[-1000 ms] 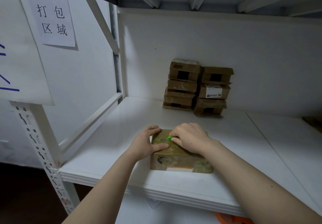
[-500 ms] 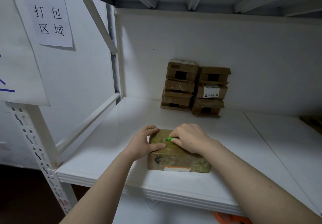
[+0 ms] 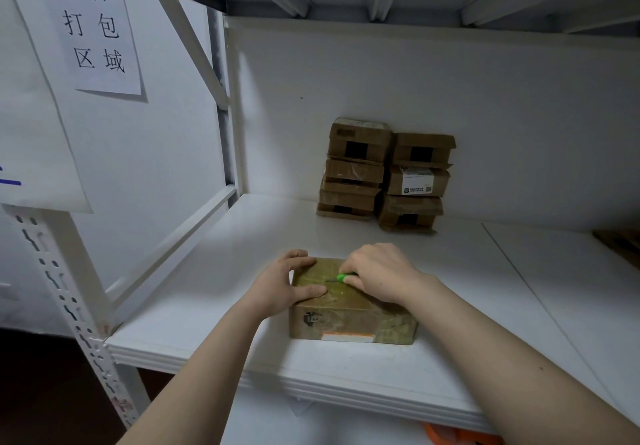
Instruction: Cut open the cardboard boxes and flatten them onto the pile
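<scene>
Brown cardboard sits under both of my hands. The cardboard box (image 3: pixel 349 321) lies flat on the white shelf (image 3: pixel 221 309), close to the shelf's front edge. It is wrapped in glossy clear tape, and an orange-and-white strip runs along the bottom of the side facing me.

My left hand (image 3: pixel 278 288) clasps the box's left end. Its fingers are curled over the far left corner and its thumb lies across the top, near the front edge. My right hand (image 3: pixel 379 273) rests on the top of the box, just right of the left hand, with its fingers folded tightly round a green cutter (image 3: pixel 344 276). Only the green nose and a thin tip show beyond the knuckles. The tip points toward the left hand and meets the taped top in the gap between the thumb and the fingers. I cannot tell how deep the tip sits in the tape.

Well beyond the grip, against the back wall, stands a stack of boxes (image 3: pixel 384 177) in two columns, touching side by side. One box in the right column carries a white label. Far to the right of the right hand, a brown cardboard piece (image 3: pixel 620 243) shows at the frame's edge. Up and left of the left hand, a paper sign (image 3: pixel 91 25) with printed characters hangs on the side panel. Below the shelf, under my right forearm, an orange object (image 3: pixel 460 437) peeks out.
</scene>
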